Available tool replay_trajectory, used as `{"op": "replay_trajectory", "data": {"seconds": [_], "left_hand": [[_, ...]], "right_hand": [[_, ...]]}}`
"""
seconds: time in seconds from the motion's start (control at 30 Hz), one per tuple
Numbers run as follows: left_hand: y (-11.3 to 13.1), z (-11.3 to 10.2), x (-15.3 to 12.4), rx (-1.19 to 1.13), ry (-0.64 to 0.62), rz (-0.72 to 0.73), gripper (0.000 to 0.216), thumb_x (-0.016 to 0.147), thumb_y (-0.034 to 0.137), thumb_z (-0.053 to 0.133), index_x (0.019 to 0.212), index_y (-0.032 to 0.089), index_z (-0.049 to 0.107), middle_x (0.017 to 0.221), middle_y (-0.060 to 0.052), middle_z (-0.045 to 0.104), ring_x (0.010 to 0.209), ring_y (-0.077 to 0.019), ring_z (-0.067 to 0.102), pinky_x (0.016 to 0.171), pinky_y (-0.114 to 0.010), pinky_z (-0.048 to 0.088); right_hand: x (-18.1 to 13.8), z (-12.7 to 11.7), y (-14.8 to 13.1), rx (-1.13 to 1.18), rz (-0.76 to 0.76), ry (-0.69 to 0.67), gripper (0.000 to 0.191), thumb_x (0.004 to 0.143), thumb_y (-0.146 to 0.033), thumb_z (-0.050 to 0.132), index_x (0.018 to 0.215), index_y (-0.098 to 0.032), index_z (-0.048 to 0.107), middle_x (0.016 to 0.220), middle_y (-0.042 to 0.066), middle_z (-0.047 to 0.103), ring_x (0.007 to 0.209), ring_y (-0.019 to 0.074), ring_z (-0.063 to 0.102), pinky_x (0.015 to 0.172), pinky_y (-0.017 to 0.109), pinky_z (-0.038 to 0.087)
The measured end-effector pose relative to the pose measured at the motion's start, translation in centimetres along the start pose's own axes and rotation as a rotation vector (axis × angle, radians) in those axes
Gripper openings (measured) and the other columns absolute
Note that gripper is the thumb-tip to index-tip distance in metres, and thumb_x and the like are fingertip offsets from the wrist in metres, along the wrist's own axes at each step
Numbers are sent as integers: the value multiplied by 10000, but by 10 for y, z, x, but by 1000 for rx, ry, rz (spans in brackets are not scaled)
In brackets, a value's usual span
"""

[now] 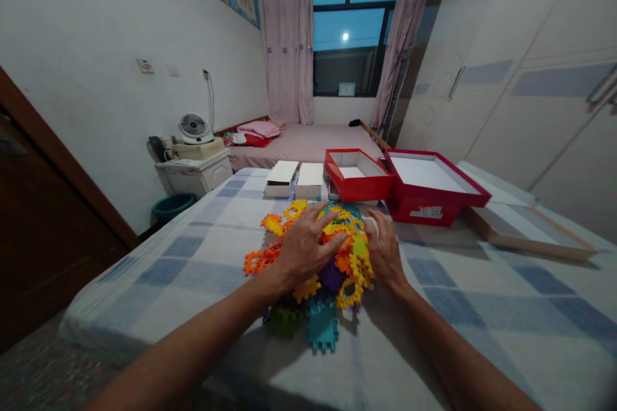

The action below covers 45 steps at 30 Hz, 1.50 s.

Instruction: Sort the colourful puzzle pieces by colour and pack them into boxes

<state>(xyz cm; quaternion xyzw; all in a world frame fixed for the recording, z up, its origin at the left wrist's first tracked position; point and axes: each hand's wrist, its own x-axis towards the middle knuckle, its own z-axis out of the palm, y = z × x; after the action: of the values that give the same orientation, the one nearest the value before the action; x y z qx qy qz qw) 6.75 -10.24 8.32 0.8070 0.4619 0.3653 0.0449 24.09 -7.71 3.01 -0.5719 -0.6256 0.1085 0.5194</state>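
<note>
A heap of colourful plastic gear-shaped building pieces (349, 295) lies on the checked cloth in front of me, in yellow, orange, purple, green and blue. My left hand (304, 247) rests over the top of the heap with its fingers spread, covering some of the pieces. Against the heap's right side lies my right hand (384, 249), fingers stretched forward and slightly bent. Neither hand visibly grips a single piece. A flat blue square piece (322, 326) with toothed edges sticks out at the near side, beside a green piece (283, 321).
Behind the heap stand two small white boxes (309, 181), an open red box (364, 187) and a larger dark-red box (424, 202). A shallow tray-like box lid (540, 231) lies at the right. A fan (195, 127) stands on a cabinet at the left.
</note>
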Motion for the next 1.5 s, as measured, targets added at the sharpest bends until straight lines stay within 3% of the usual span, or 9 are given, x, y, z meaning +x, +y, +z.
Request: {"op": "replay_trajectory", "data": {"seconds": [0.1, 0.23, 0.37, 0.7, 0.87, 1.03, 1.13, 1.27, 1.5], "left_hand": [[-21, -35, -37, 96, 46, -1, 457, 864, 464, 465, 1242, 220, 540, 1381, -86, 462, 1280, -235, 414, 1087, -405, 331], [-58, -50, -101, 256, -169, 3, 936, 656, 654, 619, 1435, 268, 273, 1498, -117, 287, 1340, -335, 317, 1075, -488, 323], [-70, -32, -130, 301, -309, 26, 1081, 575, 699, 648, 1461, 273, 200, 1518, -143, 228, 1357, -389, 259, 1058, -554, 310], [-16, 29, -55, 163, -317, 127, 683, 813, 603, 456, 1377, 223, 394, 1495, -149, 288, 1392, -345, 187, 1090, -598, 190], [-18, 14, -30, 164, -221, 105, 497, 898, 494, 361, 1301, 230, 484, 1448, -104, 385, 1366, -273, 275, 1110, -522, 219], [-69, -16, -40, 371, -116, -207, 426, 910, 419, 345, 1235, 225, 539, 1387, -115, 457, 1332, -322, 313, 1056, -590, 249], [-87, -10, -51, 351, -209, -330, 410, 914, 405, 309, 1196, 244, 561, 1332, -102, 513, 1276, -310, 394, 1002, -550, 347], [-70, 13, -52, 252, -232, -257, 520, 907, 482, 296, 1287, 184, 489, 1386, -117, 453, 1284, -257, 397, 1042, -440, 345], [-50, 12, -6, 338, -112, -105, 498, 887, 520, 336, 1160, 201, 605, 1228, -122, 580, 1173, -293, 485, 1022, -503, 318]], "right_hand": [[-12, -4, -33, -122, -297, -258, 434, 887, -456, 403, 1223, -231, 561, 1331, 82, 495, 1279, 253, 370, 1078, 470, 259], [-30, 13, -68, -255, -659, -614, 434, 843, -484, 514, 1243, -319, 543, 1389, 39, 452, 1322, 291, 296, 1051, 538, 237], [-22, 21, -62, -390, -696, -625, 314, 863, -424, 499, 1112, -276, 620, 1341, 56, 494, 1304, 296, 316, 1032, 566, 227], [7, -34, 13, -478, -263, -431, 360, 862, -368, 460, 1163, -238, 611, 1290, 118, 530, 1186, 273, 487, 959, 478, 400], [-12, -64, 6, -313, -282, -321, 463, 883, -467, 414, 1282, -258, 523, 1383, 81, 454, 1279, 263, 406, 1039, 479, 342], [-49, -65, -13, -362, -529, -639, 524, 801, -467, 568, 1310, -368, 488, 1453, 10, 386, 1373, 306, 237, 1089, 551, 204], [-53, -53, -7, -410, -518, -649, 478, 784, -354, 597, 1259, -358, 543, 1398, 24, 464, 1345, 319, 292, 1075, 576, 198], [-33, -59, 8, -426, -444, -542, 395, 836, -382, 538, 1224, -324, 581, 1364, 42, 499, 1335, 298, 314, 1064, 548, 243], [19, -96, 58, -383, -189, -375, 399, 862, -408, 462, 1154, -195, 631, 1241, 110, 577, 1167, 244, 507, 1001, 443, 383]]}}
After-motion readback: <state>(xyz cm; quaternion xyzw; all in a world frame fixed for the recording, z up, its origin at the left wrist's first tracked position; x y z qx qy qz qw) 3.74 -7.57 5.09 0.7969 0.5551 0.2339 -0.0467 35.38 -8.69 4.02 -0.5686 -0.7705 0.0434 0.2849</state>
